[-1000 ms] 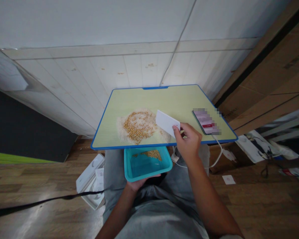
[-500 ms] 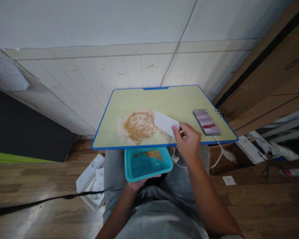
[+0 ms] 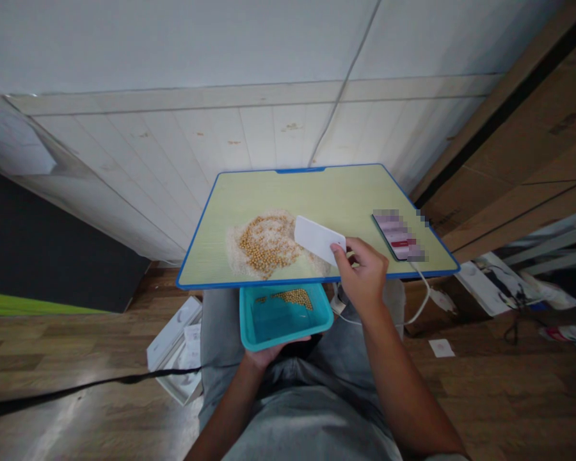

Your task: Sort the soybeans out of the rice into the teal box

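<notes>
My right hand [image 3: 362, 269] pinches one end of a flat white card-like plate [image 3: 319, 239] with rounded corners. The plate is tilted over the right side of a pile of white rice grains [image 3: 237, 246] mixed with yellow soybeans [image 3: 264, 255]. Below the near table edge, my left hand [image 3: 266, 354] supports a teal plastic tray [image 3: 287, 339] from underneath; most of its fingers are hidden under the tray. Some soybeans [image 3: 295, 298] lie inside the tray, towards its far right corner.
The pale green folding table [image 3: 269, 189] has a blue rim. On its right lies a phone [image 3: 398, 235] with a white cable [image 3: 422, 294]. An opened white box [image 3: 177, 346] lies on the floor at left. Large cardboard boxes [image 3: 523, 160] stand at right.
My right hand has shifted the white plate very slightly to the left. The tray and my left hand look unmoved.
</notes>
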A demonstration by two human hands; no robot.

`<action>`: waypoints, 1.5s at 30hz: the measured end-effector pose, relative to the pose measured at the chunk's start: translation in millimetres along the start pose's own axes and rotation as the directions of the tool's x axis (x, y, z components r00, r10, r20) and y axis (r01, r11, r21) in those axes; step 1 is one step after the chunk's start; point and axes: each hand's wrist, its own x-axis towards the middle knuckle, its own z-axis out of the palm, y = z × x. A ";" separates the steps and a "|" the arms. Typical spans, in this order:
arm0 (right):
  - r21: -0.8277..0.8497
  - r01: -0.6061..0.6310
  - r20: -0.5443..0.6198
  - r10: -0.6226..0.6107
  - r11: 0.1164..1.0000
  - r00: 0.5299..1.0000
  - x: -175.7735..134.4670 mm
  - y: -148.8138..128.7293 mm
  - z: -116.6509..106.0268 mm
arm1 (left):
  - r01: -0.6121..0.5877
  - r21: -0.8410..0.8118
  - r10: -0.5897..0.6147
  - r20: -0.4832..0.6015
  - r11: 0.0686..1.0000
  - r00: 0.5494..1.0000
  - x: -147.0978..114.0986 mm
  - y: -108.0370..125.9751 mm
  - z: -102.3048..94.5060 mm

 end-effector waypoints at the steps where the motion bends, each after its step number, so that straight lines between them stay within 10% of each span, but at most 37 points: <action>1: 0.006 -0.003 -0.010 0.003 1.000 1.000 -0.8 -0.6 -0.1 | 0.002 -0.001 -0.002 0.018 1.000 1.000 0.5 0.0 -1.5; 45: 0.111 -0.032 0.056 0.025 0.993 0.998 -10.7 -1.7 -1.6 | -0.007 -0.075 0.006 -0.024 0.997 1.000 -3.3 -0.9 6.4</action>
